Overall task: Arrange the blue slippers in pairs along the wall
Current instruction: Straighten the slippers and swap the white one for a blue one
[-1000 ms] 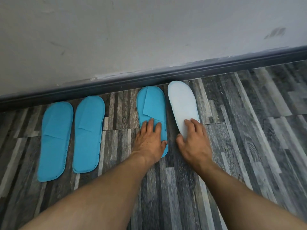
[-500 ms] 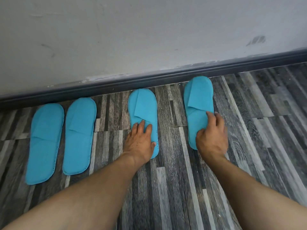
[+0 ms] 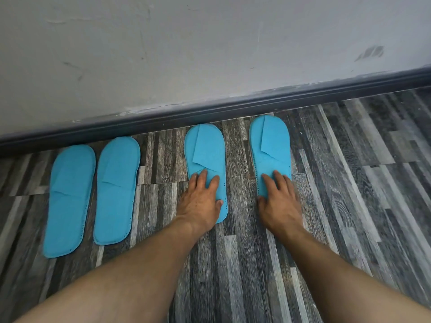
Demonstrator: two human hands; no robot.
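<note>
Four flat blue slippers lie toes toward the wall on the striped grey floor. Two of them, the far-left slipper [image 3: 70,199] and its neighbour [image 3: 116,190], sit close together as a pair. To their right, a third slipper [image 3: 205,148] and a fourth slipper [image 3: 270,145] lie upper side up with a hand-wide gap between them. My left hand [image 3: 200,201] presses flat on the heel half of the third slipper. My right hand [image 3: 279,201] presses on the heel half of the fourth, hiding its heel.
A dark baseboard [image 3: 233,108] runs along the foot of the pale wall [image 3: 210,54], slanting up to the right. Grey wood-pattern floor [image 3: 361,183] stretches to the right of the fourth slipper and in front of all the slippers.
The right slipper lay sole up against the third one, then was turned upper side up and set down further right. My right hand went from gripping it to lying on it. My left hand stayed.
</note>
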